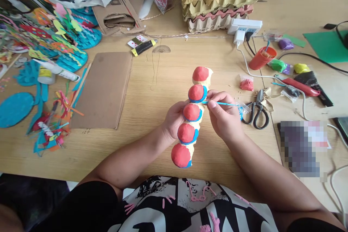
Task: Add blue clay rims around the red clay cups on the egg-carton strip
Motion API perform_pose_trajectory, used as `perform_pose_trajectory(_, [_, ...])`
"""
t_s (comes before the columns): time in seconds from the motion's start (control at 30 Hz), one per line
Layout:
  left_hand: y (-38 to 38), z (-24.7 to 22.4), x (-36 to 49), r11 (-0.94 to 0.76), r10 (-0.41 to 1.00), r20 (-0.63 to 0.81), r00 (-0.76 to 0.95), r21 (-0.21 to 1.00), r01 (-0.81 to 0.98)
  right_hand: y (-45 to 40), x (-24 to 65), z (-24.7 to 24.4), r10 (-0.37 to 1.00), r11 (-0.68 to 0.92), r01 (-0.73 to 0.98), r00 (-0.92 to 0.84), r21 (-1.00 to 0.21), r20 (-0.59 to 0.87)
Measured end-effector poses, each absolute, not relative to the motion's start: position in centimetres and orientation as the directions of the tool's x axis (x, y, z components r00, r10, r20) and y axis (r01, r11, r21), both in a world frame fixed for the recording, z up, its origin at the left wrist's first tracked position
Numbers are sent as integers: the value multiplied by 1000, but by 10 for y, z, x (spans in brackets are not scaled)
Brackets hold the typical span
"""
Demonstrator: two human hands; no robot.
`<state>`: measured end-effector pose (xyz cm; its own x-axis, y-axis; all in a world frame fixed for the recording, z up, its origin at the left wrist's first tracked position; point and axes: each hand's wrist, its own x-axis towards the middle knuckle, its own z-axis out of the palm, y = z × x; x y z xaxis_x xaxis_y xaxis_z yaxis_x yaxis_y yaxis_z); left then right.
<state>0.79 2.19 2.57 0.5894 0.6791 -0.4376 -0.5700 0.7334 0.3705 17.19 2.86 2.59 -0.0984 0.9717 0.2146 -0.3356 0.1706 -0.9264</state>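
A strip of egg carton cups (187, 132), its domes covered in red clay and partly edged in blue, is held up above the table. My left hand (175, 119) grips it from behind on the left side, with most of the fingers hidden. Thumb and fingers of my right hand (224, 112) pinch a thin blue stick (221, 103), whose tip touches the strip between the second and third domes from the top. Just past the right hand lies a small clear bag with blue clay (240, 111). Blue edging shows along the right side of several domes.
Black-handled scissors (258, 110) and a bag of red clay (246, 83) lie to the right. Behind them stand a red cup (262, 58) and a power strip (246, 26). Cardboard (102, 90) and paper scraps sit left; egg trays (217, 0) are stacked at the back.
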Motion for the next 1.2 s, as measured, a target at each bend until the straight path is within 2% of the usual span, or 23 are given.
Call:
perform_pose_trajectory(0.1, [21,28,9,735,678,-425,601,358,-576,25,169,24,976,111,-364,-136,-925,170])
perform_pose_trajectory(0.3, [19,32,12,730,683,-392,617,395,-558,27,170,25,983,105,-408,-96,-907,157])
perform_pose_trajectory(0.43, [15,37,18,640,767,-398,503,526,-560,35,173,27,981,72,-424,-132,-903,140])
perform_pose_trajectory(0.53, [12,36,22,583,811,-370,453,570,-579,42,179,24,983,41,-428,-146,-903,113])
perform_pose_trajectory(0.67, [14,35,25,518,855,-315,412,539,-664,49,187,16,980,7,-392,-182,-920,85])
perform_pose_trajectory(0.83, [18,36,24,500,866,-286,411,468,-728,50,189,15,960,31,-339,-252,-940,122])
perform_pose_trajectory(1.07, [21,31,24,496,868,-292,401,550,-672,45,183,22,928,-53,-474,-349,-879,132])
perform_pose_trajectory(1.2, [20,37,23,478,878,-244,413,518,-710,51,187,19,913,-51,-465,-381,-884,148])
